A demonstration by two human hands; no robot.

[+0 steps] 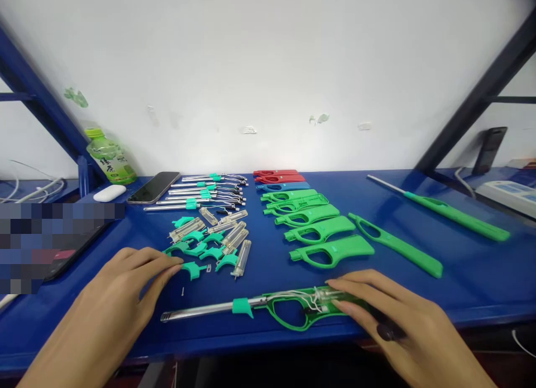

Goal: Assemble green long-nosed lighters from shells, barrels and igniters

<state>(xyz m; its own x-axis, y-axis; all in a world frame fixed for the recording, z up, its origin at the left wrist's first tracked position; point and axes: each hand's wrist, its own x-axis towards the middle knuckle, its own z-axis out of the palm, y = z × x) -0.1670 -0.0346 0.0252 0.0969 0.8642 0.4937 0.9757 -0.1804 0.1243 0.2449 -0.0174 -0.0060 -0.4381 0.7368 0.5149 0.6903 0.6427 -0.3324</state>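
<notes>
Thumb and fingertips of my left hand (129, 287) pinch a teal plastic trigger (193, 269) at the edge of a loose pile. My right hand (389, 310) grips the rear of an opened green gas lighter (288, 324) near the table's front edge. Inside that lighter lie white wires (293, 294) and a clear fuel tank (329, 295), partly under my right fingers. Its metal barrel (201, 311) points left and carries a teal collar (242, 306). A dark, rounded handle-like end (389, 331) shows beneath my right palm; the rest is hidden.
Behind the pile of clear tanks (242, 258) and teal triggers lie several wired metal barrels (167, 207). Green housing halves (335, 250) and red ones (285, 178) lie mid-table. A long-barrelled green lighter (456, 212) is at right. A phone (154, 188) and bottle (111, 159) stand back left.
</notes>
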